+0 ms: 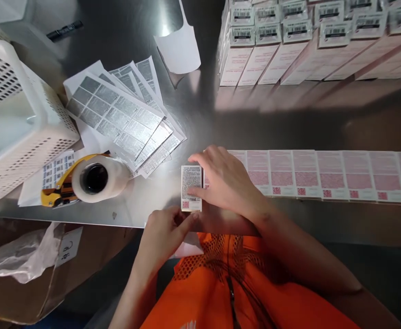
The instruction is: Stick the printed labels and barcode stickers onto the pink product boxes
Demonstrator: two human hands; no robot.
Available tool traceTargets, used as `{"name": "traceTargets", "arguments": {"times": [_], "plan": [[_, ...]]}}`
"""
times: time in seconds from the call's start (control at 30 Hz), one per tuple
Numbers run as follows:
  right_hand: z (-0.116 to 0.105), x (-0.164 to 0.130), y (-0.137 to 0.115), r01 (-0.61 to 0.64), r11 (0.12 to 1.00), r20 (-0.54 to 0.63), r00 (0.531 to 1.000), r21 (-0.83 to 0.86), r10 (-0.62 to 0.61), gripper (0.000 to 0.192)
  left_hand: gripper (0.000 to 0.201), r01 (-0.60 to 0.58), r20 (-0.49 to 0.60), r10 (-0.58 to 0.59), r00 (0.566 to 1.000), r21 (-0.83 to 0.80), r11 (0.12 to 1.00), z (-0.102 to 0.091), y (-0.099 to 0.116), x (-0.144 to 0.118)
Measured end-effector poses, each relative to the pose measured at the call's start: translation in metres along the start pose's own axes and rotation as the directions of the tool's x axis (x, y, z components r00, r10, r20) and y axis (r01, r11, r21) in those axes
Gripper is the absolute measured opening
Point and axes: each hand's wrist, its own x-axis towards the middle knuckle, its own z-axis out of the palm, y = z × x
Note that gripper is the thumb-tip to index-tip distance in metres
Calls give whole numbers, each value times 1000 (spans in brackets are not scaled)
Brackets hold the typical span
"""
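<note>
A small carton with a printed label of dense dark text on its top face lies at the left end of a row of pink-and-white cartons. My right hand is on this carton, thumb across the label and index finger curled at its far edge. Just below the carton's near end, at the table edge, my left hand is closed, thumb pointing right. A white paper sheet shows beneath my left hand; its pinched part is hidden by the fingers.
Fanned label sheets lie left on the metal table, near a tape roll in a yellow dispenser and a white basket. Stacked cartons stand back right. A curled white paper and black marker lie farther back.
</note>
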Motion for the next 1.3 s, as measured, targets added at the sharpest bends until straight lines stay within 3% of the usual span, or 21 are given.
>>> {"name": "traceTargets", "arguments": {"times": [0.27,0.43,0.53,0.63,0.7,0.73,0.8,0.87,0.97,1.03,1.1,1.2,1.3], "plan": [[3,-9,1,67,988,23,997,142,-71,66,37,-14,-28,13,1000,-21,1000,3,-2,2],[-3,-17,4,57,954,-49,998,293,-45,58,45,6,-135,0,991,49,999,-4,-2,-13],[-16,-34,-2,41,832,-44,999,553,-20,55,47,39,-328,-10,944,83,996,-16,5,-32],[-21,-56,-18,3,698,114,986,716,-121,59,43,33,-545,27,838,100,994,-26,20,-40],[-16,-70,-28,-33,635,171,973,771,-156,45,41,22,-577,59,815,132,991,-29,30,-35],[-11,-76,-30,-44,625,164,977,780,-136,37,41,26,-550,60,833,148,989,-29,35,-30],[-4,-85,-25,-20,688,79,995,725,-55,26,40,47,-441,42,896,190,981,-25,41,-17],[-3,-89,-7,61,837,-81,996,544,-19,29,49,81,-347,8,938,243,967,-16,42,-6],[-12,-82,31,124,984,-220,971,127,-94,65,76,95,-284,-5,959,302,949,-3,40,4],[-19,-71,52,102,993,-165,980,-66,-111,101,76,85,-255,-3,967,312,946,1,38,8],[-23,-59,64,77,986,-68,994,-151,-88,119,72,62,-247,18,969,312,948,1,38,12],[-20,-46,69,72,988,32,997,-139,-69,115,71,3,-262,78,962,295,956,-2,41,20],[-15,-43,67,87,992,33,996,-96,-84,110,65,-19,-282,101,954,282,959,-5,45,30]]}}
